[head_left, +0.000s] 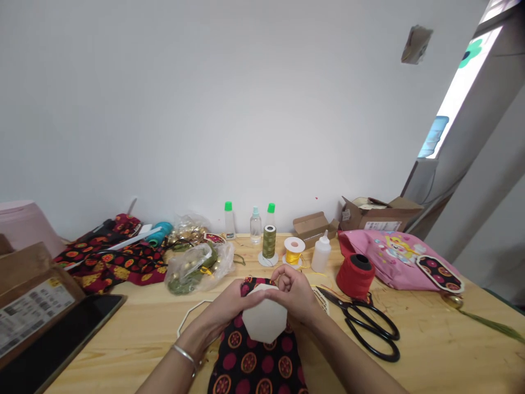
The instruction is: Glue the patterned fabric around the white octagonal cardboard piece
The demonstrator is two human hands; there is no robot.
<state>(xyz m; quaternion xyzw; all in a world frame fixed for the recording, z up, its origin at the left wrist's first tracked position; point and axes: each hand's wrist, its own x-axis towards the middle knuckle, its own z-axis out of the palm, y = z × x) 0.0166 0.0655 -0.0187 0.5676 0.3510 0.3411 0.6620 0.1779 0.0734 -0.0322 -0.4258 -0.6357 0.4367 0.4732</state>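
A white octagonal panel [264, 318] lies against black fabric [248, 362] patterned with magenta dots and orange-ringed motifs. My left hand [233, 302] grips the panel's upper left edge, its thumb on the white face. From the other side my right hand [296, 294] pinches the upper right edge, thumb on the panel and fingers curled behind. Some fabric shows above the panel between both hands; the fingertips behind it are hidden. Partly behind my left forearm is a thin pale frame [189, 316]. A slatted wooden piece [321, 301] sits beside my right wrist.
Black-handled scissors [369, 323] and a red thread cone [356, 275] lie right, before a pink bag [385, 260]. Behind my hands stand a green thread spool [269, 243], yellow cord spool [293, 253] and white squeeze bottle [321, 254]. Leftward are a plastic bag [200, 268] and a cardboard box [36, 295].
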